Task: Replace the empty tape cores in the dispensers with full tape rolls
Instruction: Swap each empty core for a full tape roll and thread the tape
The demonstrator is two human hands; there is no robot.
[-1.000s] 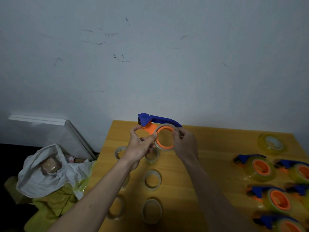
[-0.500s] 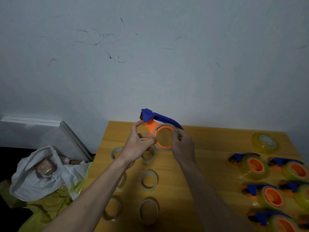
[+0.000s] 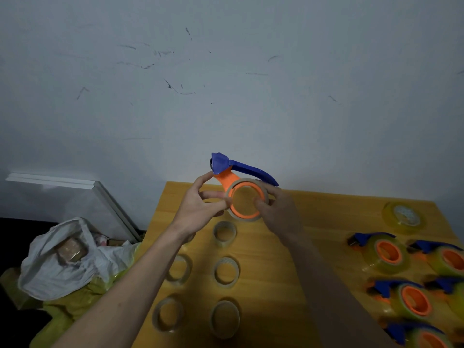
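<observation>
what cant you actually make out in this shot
Head view, the only one:
- Right hand fingers covering part of the core on the held dispenser.
- Loaded dispensers at right: blurred, cut off by the edge.
- Bag contents: too dim.

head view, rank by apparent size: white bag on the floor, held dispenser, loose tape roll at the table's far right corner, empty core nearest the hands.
1. white bag
2. held dispenser
3. loose tape roll
4. empty core

The dispenser is raised toward the camera, so its lead over the roll is unsure.
</observation>
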